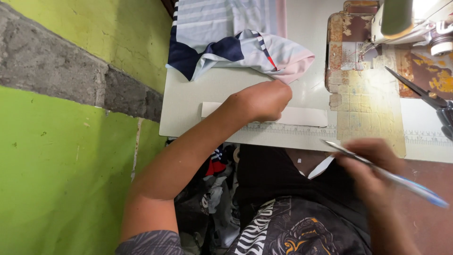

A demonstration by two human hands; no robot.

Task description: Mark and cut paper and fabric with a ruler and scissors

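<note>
Head view: left hand (262, 100) is curled in a loose fist, pressing on a white strip (302, 116) near the surface's (188, 101) front edge. Right hand (373, 170) grips a blue pen (391, 177) off the front edge. Striped cloth (236, 42) lies toward the back; scissors (422, 94) by the sewing machine (410, 19).

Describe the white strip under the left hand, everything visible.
The white strip is a long, narrow, flat rectangle, plain and unmarked, looking like stiff paper or fabric interfacing. It lies flat on the white sewing table, parallel to the front edge, just above the printed ruler scale. The left hand presses on its middle, hiding that part; both ends show.
</note>
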